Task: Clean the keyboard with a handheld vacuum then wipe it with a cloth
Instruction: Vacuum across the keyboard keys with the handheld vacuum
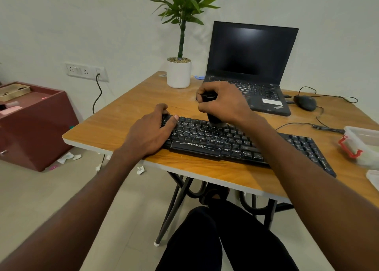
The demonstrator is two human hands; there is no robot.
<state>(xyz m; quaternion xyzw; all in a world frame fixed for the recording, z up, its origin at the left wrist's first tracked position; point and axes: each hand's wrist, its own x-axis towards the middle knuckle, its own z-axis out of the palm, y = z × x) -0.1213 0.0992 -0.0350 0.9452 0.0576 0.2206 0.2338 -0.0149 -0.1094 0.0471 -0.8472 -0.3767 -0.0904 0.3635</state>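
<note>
A black keyboard [235, 141] lies across the wooden table [127, 123]. My right hand [223, 101] grips a small black handheld vacuum [213, 118] held upright, its pale nozzle touching the upper key rows near the keyboard's middle. Most of the vacuum is hidden by my fingers. My left hand [151, 131] holds the keyboard's left end, fingers curled over the far corner and thumb lying on the keys. No cloth is in view.
An open black laptop [252, 65] and a potted plant [178, 72] stand at the back. A wired mouse [305, 102] lies right of the laptop. A clear box with red clips [361, 143] sits at the right edge. A maroon cabinet [34, 125] stands left.
</note>
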